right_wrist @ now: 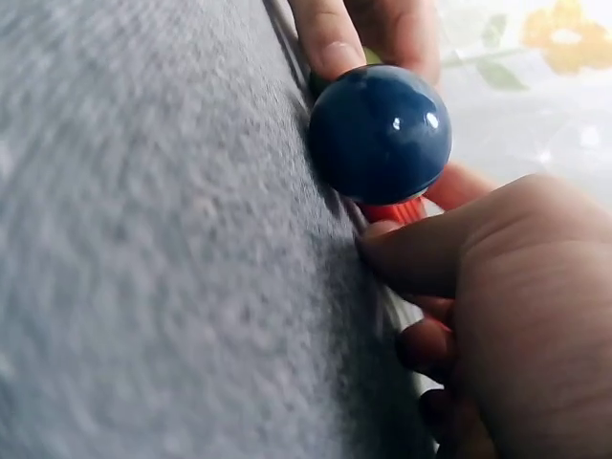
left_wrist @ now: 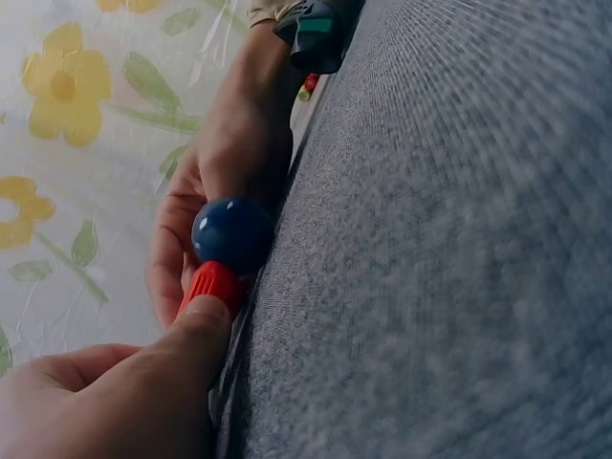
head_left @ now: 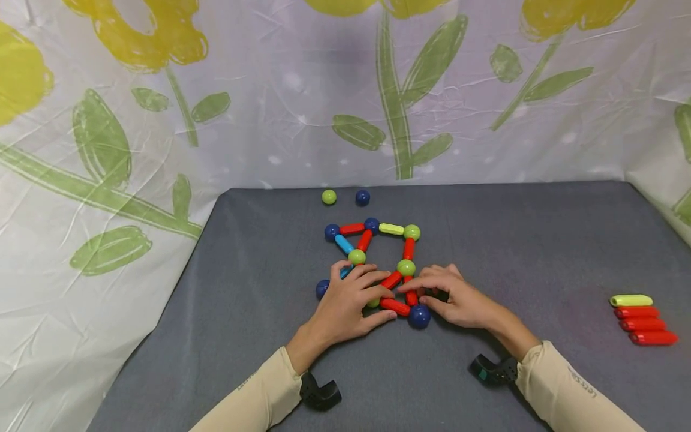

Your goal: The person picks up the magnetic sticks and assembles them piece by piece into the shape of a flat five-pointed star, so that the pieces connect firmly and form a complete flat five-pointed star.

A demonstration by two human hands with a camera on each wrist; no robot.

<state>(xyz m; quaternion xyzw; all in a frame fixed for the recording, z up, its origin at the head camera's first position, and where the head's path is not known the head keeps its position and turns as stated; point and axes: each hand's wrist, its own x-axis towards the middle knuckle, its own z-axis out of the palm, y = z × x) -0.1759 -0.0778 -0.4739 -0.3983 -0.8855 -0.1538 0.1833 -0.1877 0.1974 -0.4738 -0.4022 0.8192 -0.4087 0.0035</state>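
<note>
On the grey table (head_left: 540,240), the linked figure of rods and balls lies in the middle, and I judge it to be well advanced. At its eleven o'clock, one triangle looks closed, with a green ball (head_left: 357,257) at its lower corner; from the far side, a yellow-green rod (head_left: 391,229) leads to another green ball (head_left: 412,233) at one o'clock. At five o'clock sits a large blue ball (head_left: 420,316), where two red rods meet. The left hand (head_left: 353,303) pinches the lower red rod (head_left: 395,306) with its thumb and finger; the right hand (head_left: 459,298) has thumb and forefinger closed upon the right red rod (head_left: 411,292). Under the left hand some joints are hidden, so I cannot tell if all are connected.

What is left, it seems, are two loose balls (head_left: 329,197) beyond the figure, towards twelve o'clock, and four spare rods (head_left: 645,324), well apart, between three and four o'clock. No container is visible; these pieces lie directly on the table.
</note>
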